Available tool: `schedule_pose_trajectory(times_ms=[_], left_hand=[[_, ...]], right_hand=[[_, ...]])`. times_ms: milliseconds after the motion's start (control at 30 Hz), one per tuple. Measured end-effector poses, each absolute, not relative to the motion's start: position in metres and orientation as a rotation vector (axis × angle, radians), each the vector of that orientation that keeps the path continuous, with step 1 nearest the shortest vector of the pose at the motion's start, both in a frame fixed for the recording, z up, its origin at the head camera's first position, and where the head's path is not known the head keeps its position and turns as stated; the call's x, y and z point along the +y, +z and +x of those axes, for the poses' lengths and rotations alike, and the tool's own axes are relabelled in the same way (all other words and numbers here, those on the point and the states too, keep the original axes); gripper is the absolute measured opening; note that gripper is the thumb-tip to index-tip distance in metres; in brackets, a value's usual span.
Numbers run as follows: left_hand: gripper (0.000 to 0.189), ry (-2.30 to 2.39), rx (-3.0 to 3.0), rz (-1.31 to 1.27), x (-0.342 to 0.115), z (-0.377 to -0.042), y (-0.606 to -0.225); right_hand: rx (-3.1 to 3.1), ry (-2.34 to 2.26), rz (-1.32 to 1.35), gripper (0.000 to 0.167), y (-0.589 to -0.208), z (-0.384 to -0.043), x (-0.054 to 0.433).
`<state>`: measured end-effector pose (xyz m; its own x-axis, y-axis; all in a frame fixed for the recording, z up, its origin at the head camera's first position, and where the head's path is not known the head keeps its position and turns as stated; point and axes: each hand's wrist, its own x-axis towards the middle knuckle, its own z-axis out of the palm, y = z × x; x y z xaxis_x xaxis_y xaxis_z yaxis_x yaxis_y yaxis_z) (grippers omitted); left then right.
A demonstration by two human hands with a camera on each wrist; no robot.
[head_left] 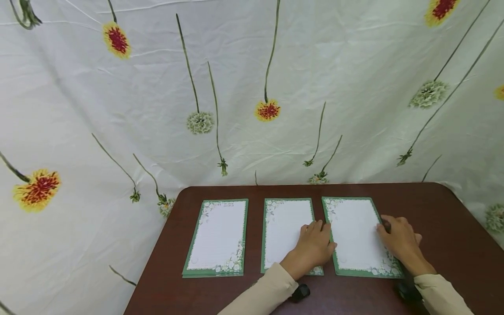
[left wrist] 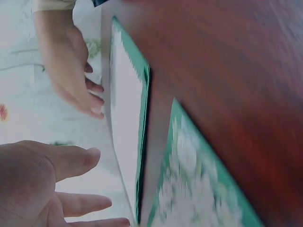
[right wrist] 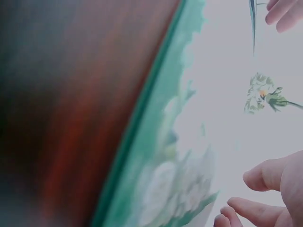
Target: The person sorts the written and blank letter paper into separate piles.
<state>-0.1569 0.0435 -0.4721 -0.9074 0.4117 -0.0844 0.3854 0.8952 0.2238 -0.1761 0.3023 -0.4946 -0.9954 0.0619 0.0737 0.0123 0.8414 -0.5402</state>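
Observation:
Three portrait stacks of floral-bordered paper sheets with green edges lie in a row. My left hand [head_left: 313,247] is over the right side of the middle stack [head_left: 284,227], its fingertips near the left edge of the right stack [head_left: 356,236]. At that stack's right edge is my right hand [head_left: 401,240]. Both hands have their fingers relaxed, and neither appears to grip a sheet. In the left wrist view, the left thumb [left wrist: 75,161] stands apart from the paper. The right wrist view shows the right hand [right wrist: 270,189] with thumb and fingers spread.
The left stack [head_left: 216,236] lies apart, its lower sheets showing slightly at the bottom edge. Under everything is a dark brown table [head_left: 157,288] with rounded far corners. A white cloth [head_left: 244,57] printed with flowers hangs behind it.

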Motion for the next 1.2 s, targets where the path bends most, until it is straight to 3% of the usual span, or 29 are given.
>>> schedule_pose_trajectory(times_ms=[700,1200], left_hand=[[0.060,0.678,2.994,0.246,-0.086,-0.179,-0.474],[0.060,0.622,2.972,0.162,-0.113,-0.178,-0.488]], right_hand=[[-2.864,0.831,0.201,0.045,-0.481,-0.184,0.201],[-3.026,0.707,0.375,0.048,-0.494,-0.183,0.157]])
